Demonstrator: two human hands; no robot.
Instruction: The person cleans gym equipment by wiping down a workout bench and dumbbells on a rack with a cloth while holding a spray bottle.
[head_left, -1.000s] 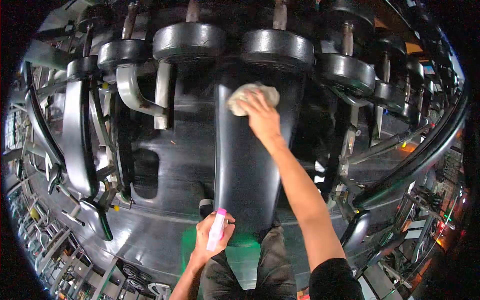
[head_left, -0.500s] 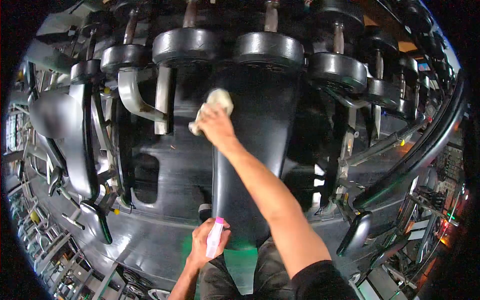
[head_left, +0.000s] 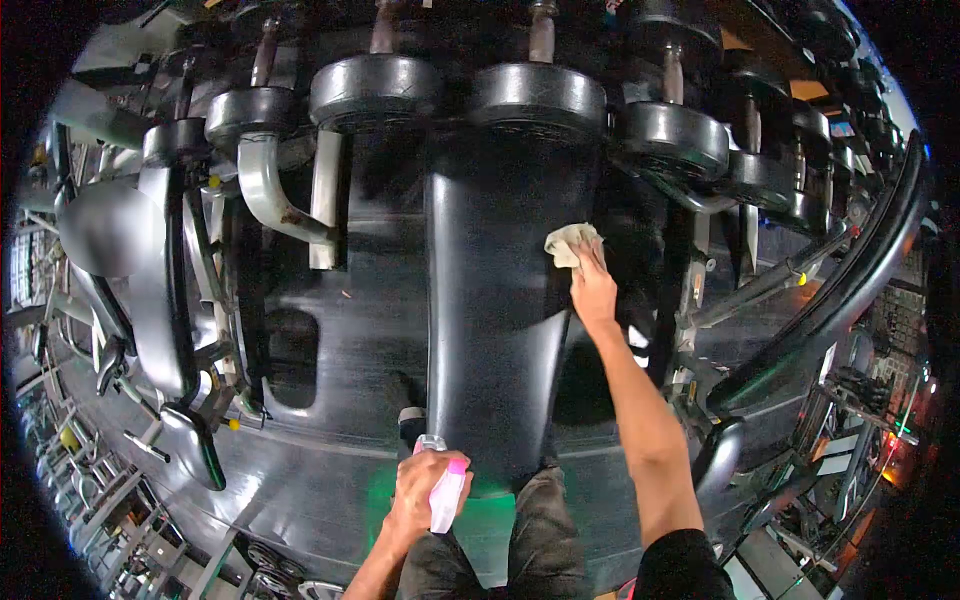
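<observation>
A pale, crumpled cloth (head_left: 568, 244) is bunched under the fingers of my right hand (head_left: 594, 292), at the right edge of a black padded bench (head_left: 490, 320). The bench stretches away from me, its near end between my legs. Low in front of my body, my left hand (head_left: 412, 492) grips a spray bottle (head_left: 446, 500) with a pink and white head. The bottle's lower part is hard to make out.
Beyond the bench's far end, black round dumbbells (head_left: 540, 96) sit in a row on a rack with grey metal supports (head_left: 325, 200). Other padded benches stand to the left (head_left: 162, 300) and right (head_left: 830, 310). Dark flooring (head_left: 330, 480) surrounds my feet.
My right hand has moved with the cloth from the bench's left edge across to its right edge, slightly nearer me. My left hand has turned the spray bottle a little and shifted slightly.
</observation>
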